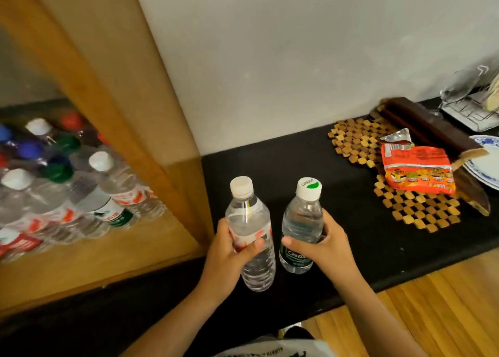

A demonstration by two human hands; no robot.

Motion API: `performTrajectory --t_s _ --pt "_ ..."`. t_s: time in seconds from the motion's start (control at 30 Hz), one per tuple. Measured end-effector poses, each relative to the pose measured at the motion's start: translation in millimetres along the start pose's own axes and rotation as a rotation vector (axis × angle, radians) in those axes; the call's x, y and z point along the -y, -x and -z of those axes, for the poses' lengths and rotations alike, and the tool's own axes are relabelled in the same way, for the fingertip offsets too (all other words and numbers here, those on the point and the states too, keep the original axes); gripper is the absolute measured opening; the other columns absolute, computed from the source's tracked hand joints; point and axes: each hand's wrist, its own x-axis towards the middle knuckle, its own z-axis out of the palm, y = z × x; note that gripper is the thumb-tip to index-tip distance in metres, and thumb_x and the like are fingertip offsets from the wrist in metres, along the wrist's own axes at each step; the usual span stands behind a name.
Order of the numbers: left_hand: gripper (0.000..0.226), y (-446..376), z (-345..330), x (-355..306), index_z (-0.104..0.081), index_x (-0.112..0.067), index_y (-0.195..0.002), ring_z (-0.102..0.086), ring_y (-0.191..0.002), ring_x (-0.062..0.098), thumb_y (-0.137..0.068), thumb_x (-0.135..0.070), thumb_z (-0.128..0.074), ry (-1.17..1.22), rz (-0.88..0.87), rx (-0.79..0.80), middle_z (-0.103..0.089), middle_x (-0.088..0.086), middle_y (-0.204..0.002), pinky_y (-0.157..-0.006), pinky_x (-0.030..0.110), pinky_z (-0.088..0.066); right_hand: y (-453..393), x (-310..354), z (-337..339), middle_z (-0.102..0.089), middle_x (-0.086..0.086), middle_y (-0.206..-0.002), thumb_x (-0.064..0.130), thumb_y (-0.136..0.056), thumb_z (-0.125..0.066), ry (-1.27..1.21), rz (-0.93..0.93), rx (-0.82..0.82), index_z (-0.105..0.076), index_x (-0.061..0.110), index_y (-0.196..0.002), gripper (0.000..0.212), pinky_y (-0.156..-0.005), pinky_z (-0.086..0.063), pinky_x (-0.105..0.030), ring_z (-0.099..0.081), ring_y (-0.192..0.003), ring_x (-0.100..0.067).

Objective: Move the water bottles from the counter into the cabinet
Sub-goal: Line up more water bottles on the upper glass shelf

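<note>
My left hand (231, 244) grips a clear water bottle with a red-and-white label and a pale cap (249, 232), held upright over the black counter (270, 167). Beside it, my right hand (322, 244) grips a shorter bottle with a dark green label and a white cap with a green mark (302, 221). The two bottles stand side by side, a small gap between them. At the left is the wooden cabinet (151, 130), and several bottles with white, blue, green and red caps (81, 189) stand on its shelf.
A woven bamboo mat (359, 146) lies on the counter at the right, with an orange snack packet (418, 173) on it. Behind are a dark wooden board (426, 130), a blue-patterned plate (486, 162) and a wire rack (469, 108). Wooden floor (432, 302) shows below the counter's edge.
</note>
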Motion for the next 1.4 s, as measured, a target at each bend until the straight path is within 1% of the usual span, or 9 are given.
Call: performTrajectory --t_s 0.13,0.27,0.47,0.67,0.8,0.9,1.0,1.17,1.4 --pt "0.061 46 40 -17 -0.045 -0.036 -0.117 -0.058 -0.108 -0.001 -0.064 -0.034 -0.074 0.083 -0.034 0.026 -0.062 -0.017 -0.114 -0.088 0.023 -0.05 26 46 -39 -0.067 0.019 -0.107 0.043 -0.053 -0.079 -0.025 0.136 0.086 -0.057 0.036 -0.107 0.058 -0.074 -0.049 -0.008 -0.064 -0.1 -0.001" --pt "0.065 81 88 -38 -0.045 -0.031 -0.123 -0.058 -0.112 0.006 -0.064 -0.041 -0.071 0.107 -0.131 0.005 -0.061 -0.015 -0.118 -0.093 0.029 -0.049 47 88 -83 -0.069 0.016 -0.104 0.035 -0.054 -0.078 -0.045 0.27 0.164 -0.06 0.041 -0.102 0.051 -0.072 -0.05 -0.009 -0.066 -0.097 -0.002" --pt "0.054 123 162 -87 -0.055 -0.046 -0.113 -0.062 -0.108 0.01 -0.065 -0.04 -0.078 0.19 -0.383 -0.068 -0.065 -0.01 -0.117 -0.083 0.019 -0.051 69 148 -151 -0.07 0.019 -0.098 0.06 -0.054 -0.077 -0.1 0.427 0.212 -0.063 0.042 -0.103 0.054 -0.071 -0.052 -0.012 -0.066 -0.093 0.0" --pt "0.043 142 226 -169 -0.06 -0.041 -0.107 -0.067 -0.096 0.004 -0.066 -0.041 -0.074 0.224 -0.678 -0.114 -0.07 -0.015 -0.104 -0.073 0.017 -0.053 72 223 -197 -0.071 0.019 -0.098 0.063 -0.052 -0.077 -0.167 0.607 0.214 -0.064 0.04 -0.103 0.057 -0.072 -0.054 -0.017 -0.067 -0.092 -0.002" --pt "0.041 134 254 -228 -0.055 -0.031 -0.105 -0.067 -0.088 0.002 -0.068 -0.025 -0.071 0.134 -0.898 -0.16 -0.07 -0.017 -0.095 -0.067 0.016 -0.053 57 282 -209 -0.072 0.015 -0.094 0.065 -0.048 -0.077 -0.186 0.714 0.188 -0.066 0.036 -0.099 0.06 -0.07 -0.055 -0.02 -0.068 -0.089 -0.006" --pt "0.036 121 267 -266 -0.053 -0.031 -0.104 -0.067 -0.089 0.006 -0.071 -0.028 -0.066 0.102 -0.982 -0.226 -0.069 -0.013 -0.094 -0.07 0.019 -0.052 36 321 -216 -0.072 0.015 -0.095 0.054 -0.053 -0.079 -0.219 0.769 0.142 -0.064 0.03 -0.1 0.055 -0.067 -0.052 -0.015 -0.069 -0.089 -0.005" --pt "0.04 100 276 -298 -0.053 -0.026 -0.106 -0.067 -0.097 0.01 -0.07 -0.034 -0.069 0.06 -0.991 -0.301 -0.07 -0.008 -0.101 -0.079 0.026 -0.054 7 353 -228 -0.072 0.017 -0.093 0.038 -0.06 -0.079 -0.184 0.785 0.063 -0.064 0.034 -0.095 0.038 -0.066 -0.051 -0.012 -0.068 -0.087 -0.002" --pt "0.055 51 283 -321 -0.048 -0.018 -0.106 -0.065 -0.095 0.015 -0.065 -0.046 -0.073 -0.111 -0.864 -0.502 -0.066 -0.005 -0.101 -0.088 0.047 -0.052 -41 368 -243 -0.07 0.007 -0.101 0.03 -0.063 -0.082 -0.056 0.688 -0.016 -0.062 0.02 -0.106 0.049 -0.08 -0.055 -0.028 -0.067 -0.092 -0.007" --pt "0.065 17 280 -313 -0.04 -0.014 -0.111 -0.062 -0.089 0.02 -0.072 -0.059 -0.066 -0.427 -0.759 -0.801 -0.061 -0.006 -0.099 -0.069 0.035 -0.048 -73 363 -243 -0.068 0.01 -0.097 0.031 -0.06 -0.083 -0.051 0.553 -0.065 -0.06 0.021 -0.103 0.049 -0.08 -0.051 -0.027 -0.065 -0.091 -0.007"
